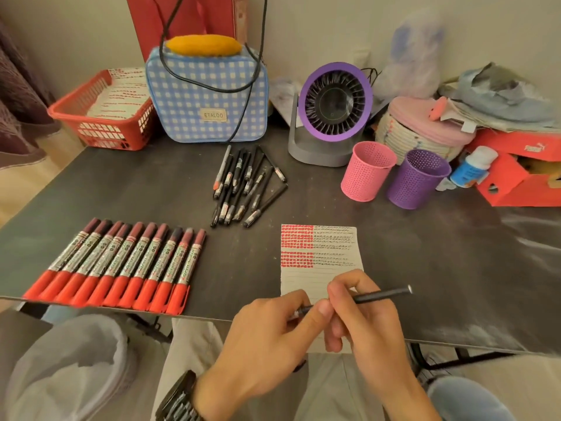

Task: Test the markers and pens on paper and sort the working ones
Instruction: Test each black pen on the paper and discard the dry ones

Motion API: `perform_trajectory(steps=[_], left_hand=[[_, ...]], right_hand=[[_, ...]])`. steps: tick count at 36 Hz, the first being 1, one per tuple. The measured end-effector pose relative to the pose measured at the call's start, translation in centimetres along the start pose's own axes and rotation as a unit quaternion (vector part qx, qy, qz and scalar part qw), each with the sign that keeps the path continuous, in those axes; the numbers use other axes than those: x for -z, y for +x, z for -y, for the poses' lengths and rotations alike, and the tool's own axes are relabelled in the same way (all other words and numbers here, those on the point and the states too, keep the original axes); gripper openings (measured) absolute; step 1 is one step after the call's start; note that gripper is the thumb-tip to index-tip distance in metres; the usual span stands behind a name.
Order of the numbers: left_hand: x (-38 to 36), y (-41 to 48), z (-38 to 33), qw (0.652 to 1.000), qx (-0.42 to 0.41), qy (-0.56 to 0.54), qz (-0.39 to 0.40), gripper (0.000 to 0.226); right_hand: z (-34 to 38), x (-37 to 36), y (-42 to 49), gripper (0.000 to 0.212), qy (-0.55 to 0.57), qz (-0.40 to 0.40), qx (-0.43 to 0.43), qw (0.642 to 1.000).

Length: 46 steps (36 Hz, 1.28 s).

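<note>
Both hands hold one black pen (379,294) over the lower part of a lined paper (321,278) at the table's front edge. My right hand (361,317) grips the pen's barrel, its far end pointing right. My left hand (273,332) pinches the pen's near end at the tip or cap. The paper's top carries rows of red and black test marks. A row of several red markers (121,265) lies side by side at the front left. A loose pile of several black pens (246,186) lies in the middle of the table.
A pink mesh cup (365,171) and a purple mesh cup (417,179) stand at the right, before a purple desk fan (332,110). A blue checked bag (206,95) and a red basket (103,113) stand at the back. Red boxes (513,177) sit far right.
</note>
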<state>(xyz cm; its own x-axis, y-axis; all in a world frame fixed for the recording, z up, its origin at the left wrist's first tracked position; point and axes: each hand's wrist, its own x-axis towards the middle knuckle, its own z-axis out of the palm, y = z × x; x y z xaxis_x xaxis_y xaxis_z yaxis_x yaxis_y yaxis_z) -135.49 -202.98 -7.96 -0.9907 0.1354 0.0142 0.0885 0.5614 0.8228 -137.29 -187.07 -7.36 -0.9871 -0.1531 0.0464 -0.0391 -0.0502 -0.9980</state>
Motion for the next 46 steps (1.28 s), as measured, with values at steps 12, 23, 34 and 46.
perform_trajectory(steps=[12, 23, 34, 46], left_hand=[[0.6, 3.4, 3.9, 0.997, 0.024, -0.030, -0.067, 0.027], [-1.3, 6.8, 4.8, 0.980, -0.097, 0.157, -0.074, 0.040], [-1.5, 6.7, 5.3, 0.986, -0.019, 0.157, -0.045, 0.040], [-1.4, 6.8, 5.2, 0.988, 0.014, 0.145, -0.044, 0.045]], right_hand=[[-0.7, 5.4, 4.9, 0.031, 0.106, -0.109, -0.095, 0.984], [-3.2, 2.4, 9.3, 0.038, -0.113, -0.125, -0.024, 0.985], [-5.9, 2.3, 9.2, 0.034, -0.215, -0.169, 0.015, 0.962], [-5.7, 2.0, 9.4, 0.029, -0.227, -0.159, 0.015, 0.961]])
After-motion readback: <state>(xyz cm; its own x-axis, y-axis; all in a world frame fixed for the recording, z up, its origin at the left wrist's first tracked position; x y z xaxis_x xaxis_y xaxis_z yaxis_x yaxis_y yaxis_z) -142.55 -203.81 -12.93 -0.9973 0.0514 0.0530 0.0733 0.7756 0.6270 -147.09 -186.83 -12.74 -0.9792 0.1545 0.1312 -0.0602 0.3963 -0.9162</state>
